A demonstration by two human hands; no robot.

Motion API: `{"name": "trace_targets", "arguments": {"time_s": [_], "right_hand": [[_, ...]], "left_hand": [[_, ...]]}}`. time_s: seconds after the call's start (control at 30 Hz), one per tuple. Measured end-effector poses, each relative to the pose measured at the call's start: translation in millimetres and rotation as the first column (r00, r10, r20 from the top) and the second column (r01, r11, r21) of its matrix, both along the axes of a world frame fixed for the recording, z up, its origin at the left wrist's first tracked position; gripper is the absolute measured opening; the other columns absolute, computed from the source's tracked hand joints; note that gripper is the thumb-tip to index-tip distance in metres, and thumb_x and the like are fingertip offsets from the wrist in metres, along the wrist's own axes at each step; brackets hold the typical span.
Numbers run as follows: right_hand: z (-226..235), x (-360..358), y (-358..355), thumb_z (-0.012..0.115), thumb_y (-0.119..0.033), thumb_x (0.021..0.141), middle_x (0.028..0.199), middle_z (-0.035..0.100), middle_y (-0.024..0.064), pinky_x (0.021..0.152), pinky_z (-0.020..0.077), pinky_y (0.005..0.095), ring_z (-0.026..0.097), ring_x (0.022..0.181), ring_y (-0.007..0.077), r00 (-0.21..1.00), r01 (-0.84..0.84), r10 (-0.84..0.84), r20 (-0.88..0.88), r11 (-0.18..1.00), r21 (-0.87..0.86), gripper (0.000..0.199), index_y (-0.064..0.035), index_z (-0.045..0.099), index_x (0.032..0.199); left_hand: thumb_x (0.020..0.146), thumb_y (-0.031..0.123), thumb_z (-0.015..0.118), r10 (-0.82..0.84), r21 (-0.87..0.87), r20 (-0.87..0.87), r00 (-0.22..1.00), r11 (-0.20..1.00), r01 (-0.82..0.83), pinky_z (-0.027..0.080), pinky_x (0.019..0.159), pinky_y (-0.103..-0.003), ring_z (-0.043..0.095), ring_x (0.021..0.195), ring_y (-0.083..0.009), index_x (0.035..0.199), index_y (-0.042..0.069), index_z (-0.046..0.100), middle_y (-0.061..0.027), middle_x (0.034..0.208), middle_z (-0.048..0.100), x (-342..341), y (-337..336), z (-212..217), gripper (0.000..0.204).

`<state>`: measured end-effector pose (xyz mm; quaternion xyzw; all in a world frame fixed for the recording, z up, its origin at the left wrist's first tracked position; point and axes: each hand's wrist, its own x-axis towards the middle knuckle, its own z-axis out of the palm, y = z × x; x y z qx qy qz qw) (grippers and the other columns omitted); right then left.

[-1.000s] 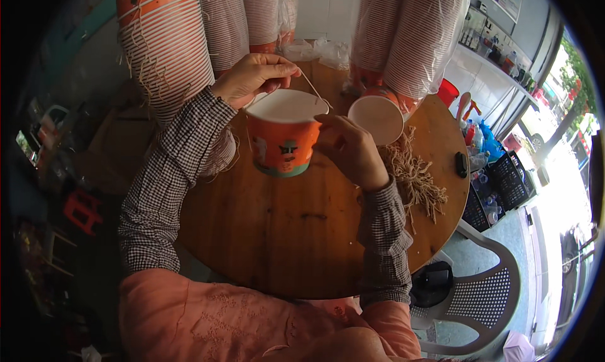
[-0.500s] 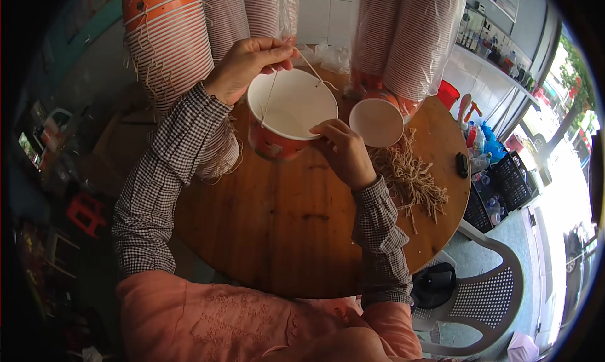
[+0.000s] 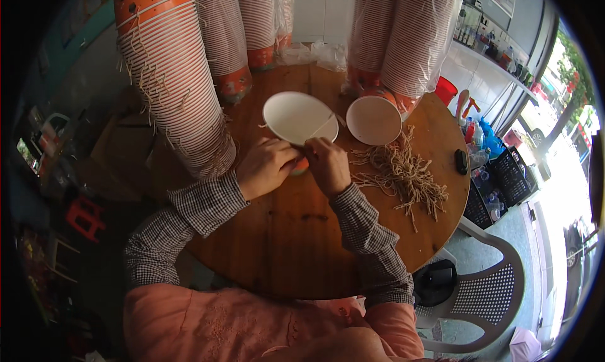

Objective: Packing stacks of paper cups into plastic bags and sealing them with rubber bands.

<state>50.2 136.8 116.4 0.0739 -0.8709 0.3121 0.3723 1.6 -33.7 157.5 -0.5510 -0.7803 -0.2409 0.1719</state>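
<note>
A paper bucket (image 3: 295, 113), white inside and orange-red outside, stands tilted over the table in front of me. A thin cord (image 3: 324, 124) crosses its mouth to my right hand (image 3: 329, 166), whose fingers are pinched on it at the near rim. My left hand (image 3: 270, 166) is closed against the same part of the rim, its fingertips meeting the right ones. What the left fingers hold is hidden. Just right of the bucket sits a second paper bucket (image 3: 374, 120), its mouth facing me. A loose heap of beige cords (image 3: 406, 179) lies by my right wrist.
A tall leaning stack of nested buckets (image 3: 173, 78) with cords stands at left. More bagged bucket stacks (image 3: 416, 40) rise at the back of the round wooden table (image 3: 283, 248). A small black object (image 3: 461, 162) lies near its right edge; a grey chair (image 3: 485, 293) stands beyond.
My left hand has come down from above the bucket to its near rim, beside my right hand. The right hand has moved slightly down and left. The bucket has tilted.
</note>
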Motion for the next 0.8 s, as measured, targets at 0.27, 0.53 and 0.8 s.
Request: {"name": "trace_targets", "arguments": {"time_s": [0.27,0.53,0.8], "right_hand": [[-9,13,-9,0.059,-0.014,0.084,0.100,0.056,0.0149,0.059,0.0512,0.0422,0.063,0.079,0.0344,0.992,0.016,-0.033,0.121,0.991,0.136,0.020,-0.0080,0.052,0.102],[-7,19,17,0.063,-0.012,0.081,0.112,0.057,0.0097,0.064,0.0524,0.0380,0.063,0.087,0.0291,0.973,0.204,-0.227,0.035,0.923,0.325,0.029,-0.0055,0.055,0.108],[-27,24,47,0.058,-0.008,0.083,0.109,0.058,0.0093,0.056,0.0524,0.0344,0.065,0.077,0.0252,0.946,0.318,-0.273,-0.174,0.880,0.353,0.022,-0.0049,0.055,0.105]], "left_hand": [[0.075,0.003,0.065,0.027,0.078,0.030,0.999,0.997,-0.029,0.042,0.093,-0.038,0.057,0.103,-0.0239,0.103,0.009,0.066,-0.0047,0.106,0.062,-4,-7,-44,0.029],[0.078,0.006,0.065,0.154,0.121,-0.066,0.986,0.982,-0.146,0.041,0.096,-0.040,0.051,0.113,-0.0281,0.113,0.010,0.062,-0.0087,0.117,0.054,-21,-5,-59,0.036],[0.077,0.011,0.068,0.184,0.110,-0.136,0.973,0.979,-0.170,0.042,0.095,-0.040,0.050,0.114,-0.0283,0.108,0.005,0.061,-0.0104,0.114,0.055,-27,8,-61,0.032]]}}
